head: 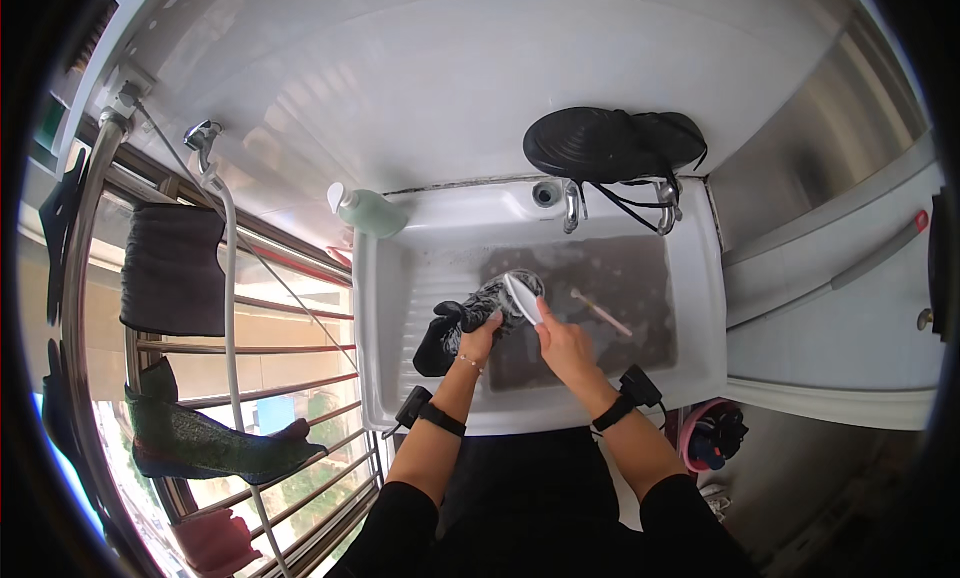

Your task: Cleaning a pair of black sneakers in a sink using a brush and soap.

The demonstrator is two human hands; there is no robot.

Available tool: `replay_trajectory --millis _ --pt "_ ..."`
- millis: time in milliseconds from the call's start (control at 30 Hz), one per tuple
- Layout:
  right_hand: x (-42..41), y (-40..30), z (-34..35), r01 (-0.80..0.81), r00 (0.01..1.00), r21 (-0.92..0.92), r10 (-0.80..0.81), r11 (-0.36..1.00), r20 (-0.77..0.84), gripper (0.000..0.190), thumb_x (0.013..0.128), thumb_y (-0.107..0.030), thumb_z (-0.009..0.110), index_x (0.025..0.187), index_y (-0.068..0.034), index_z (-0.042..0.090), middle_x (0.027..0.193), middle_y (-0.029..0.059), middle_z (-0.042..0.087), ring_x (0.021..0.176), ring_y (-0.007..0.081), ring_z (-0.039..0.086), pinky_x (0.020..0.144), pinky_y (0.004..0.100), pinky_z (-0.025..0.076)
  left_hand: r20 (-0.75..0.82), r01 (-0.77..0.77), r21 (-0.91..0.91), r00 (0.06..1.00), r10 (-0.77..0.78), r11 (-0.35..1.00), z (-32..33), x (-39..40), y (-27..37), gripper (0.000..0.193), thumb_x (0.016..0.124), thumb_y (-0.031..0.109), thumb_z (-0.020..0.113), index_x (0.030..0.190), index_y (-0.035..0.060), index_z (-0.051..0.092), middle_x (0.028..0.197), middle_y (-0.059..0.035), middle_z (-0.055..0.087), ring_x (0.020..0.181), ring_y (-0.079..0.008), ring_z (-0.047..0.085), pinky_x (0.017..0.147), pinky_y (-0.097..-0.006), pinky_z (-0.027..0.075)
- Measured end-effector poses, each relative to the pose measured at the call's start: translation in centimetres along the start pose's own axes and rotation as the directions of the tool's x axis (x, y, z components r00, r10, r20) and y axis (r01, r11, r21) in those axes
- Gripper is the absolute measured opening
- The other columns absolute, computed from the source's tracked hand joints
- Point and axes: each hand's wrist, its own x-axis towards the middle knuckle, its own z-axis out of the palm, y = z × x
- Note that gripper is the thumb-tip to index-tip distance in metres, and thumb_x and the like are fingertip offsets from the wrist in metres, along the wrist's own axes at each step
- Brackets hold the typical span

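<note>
Over a white laundry sink (701,308), my left hand (480,338) grips a black fabric shoe (439,345) covered in suds. In my right hand (562,345) is a white-backed scrub brush (523,299), its underside against the soapy end of the shoe; the bristles are hidden. Murky grey water (585,360) fills the sink's lower basin. A slim pale-pink brush (611,317) lies in that water, to the right of my right hand. The left part of the basin has a ribbed washboard surface (420,293).
A black shoe (585,144) with hanging laces rests on the taps (571,206) at the back. A green pump bottle (375,212) stands on the back left corner. Cloths and a shower hose (231,300) hang at left by window bars. A pink bucket (691,435) stands lower right.
</note>
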Motion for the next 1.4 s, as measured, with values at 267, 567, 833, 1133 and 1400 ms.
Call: replay_trajectory --millis 267,567,833,1133,1400 --pt "1.4 -0.3 -2.1 0.014 0.997 -0.066 -0.009 0.998 0.073 0.041 0.080 -0.019 0.057 0.121 -0.014 0.052 0.062 0.0206 0.058 0.058 0.0391 0.057 0.053 0.0479 0.045 -0.001 0.073 0.158 0.997 -0.074 0.985 2.1 -3.4 2.5 0.050 0.082 0.020 0.061 0.122 -0.0045 0.045 0.120 -0.0134 0.052 0.113 -0.0225 0.047 0.097 -0.0312 0.035" --pt "1.6 -1.3 -1.8 0.026 0.975 -0.015 -0.022 1.000 0.221 0.039 0.079 -0.017 0.058 0.116 -0.006 0.054 0.068 0.0229 0.058 0.066 0.0422 0.057 0.061 0.0488 0.046 -0.036 -0.246 0.268 0.964 0.265 0.931 -1.1 -2.3 -6.8 0.033 0.084 0.019 0.060 0.106 -0.0048 0.053 0.101 -0.0180 0.060 0.100 -0.0241 0.056 0.088 -0.0314 0.040" --pt "0.8 -0.4 0.2 0.072 0.965 0.001 -0.070 0.997 0.254 0.037 0.079 -0.020 0.056 0.116 -0.012 0.055 0.071 0.0223 0.060 0.071 0.0401 0.059 0.063 0.0489 0.047 0.050 -0.265 0.402 0.962 0.268 0.876 -0.1 -5.2 -2.6 0.032 0.084 0.019 0.060 0.107 -0.0025 0.054 0.103 -0.0157 0.060 0.102 -0.0237 0.055 0.088 -0.0326 0.040" --pt "-0.7 -0.7 0.0 0.076 0.961 0.044 -0.084 0.996 0.263 0.043 0.079 -0.019 0.057 0.121 -0.012 0.051 0.066 0.0244 0.057 0.064 0.0426 0.057 0.061 0.0506 0.045 -0.004 -0.274 0.301 0.958 0.288 0.914 -1.4 -3.5 -5.0 0.029 0.083 0.018 0.061 0.103 -0.0022 0.055 0.095 -0.0136 0.063 0.090 -0.0225 0.059 0.082 -0.0316 0.044" --pt "-2.1 -2.7 1.1 0.094 0.966 0.039 -0.101 0.995 0.239 0.044 0.079 -0.018 0.059 0.122 -0.015 0.050 0.062 0.0196 0.058 0.058 0.0395 0.057 0.054 0.0488 0.044 -0.037 -0.194 0.233 0.977 0.208 0.953 -3.5 -1.2 -8.3 0.052 0.080 0.027 0.065 0.115 -0.0059 0.046 0.112 -0.0182 0.055 0.107 -0.0252 0.051 0.092 -0.0319 0.037"
